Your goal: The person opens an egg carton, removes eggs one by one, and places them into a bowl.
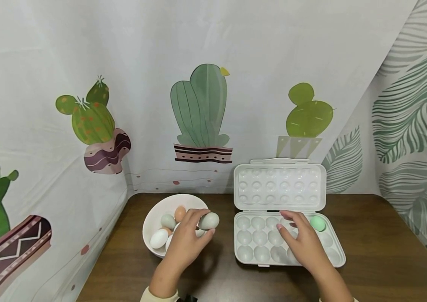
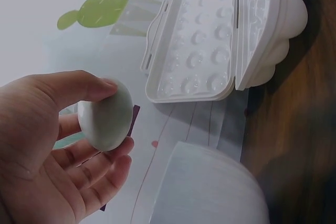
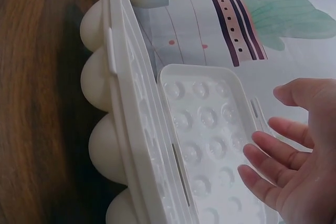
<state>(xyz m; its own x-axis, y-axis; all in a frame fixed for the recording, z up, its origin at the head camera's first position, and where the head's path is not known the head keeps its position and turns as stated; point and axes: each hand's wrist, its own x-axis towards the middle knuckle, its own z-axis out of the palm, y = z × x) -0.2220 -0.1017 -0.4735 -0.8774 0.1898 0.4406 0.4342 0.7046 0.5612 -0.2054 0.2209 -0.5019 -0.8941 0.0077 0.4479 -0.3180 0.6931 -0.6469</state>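
Observation:
Between thumb and fingertips, my left hand (image 1: 185,239) pinches a pale grey-green egg (image 1: 209,221) just off the right rim of a white bowl (image 1: 149,209). The left wrist view shows the thumb on one side of this egg (image 2: 106,116) and fingers on the other. Inside the bowl lie several eggs: white ones, a pale green one (image 1: 167,221) and a brown one (image 1: 180,213), partly hidden by the hand. My right hand (image 1: 304,241) hovers over a white plastic egg carton (image 1: 261,253), fingers spread and holding nothing. One bright green egg (image 1: 317,223) sits in its back right cell.
The carton's lid (image 1: 279,186) stands raised at the back, near the fabric backdrop (image 1: 255,105) printed with cacti and leaves. Bowl and carton share a dark brown wooden table (image 1: 372,251), with the bowl on the left.

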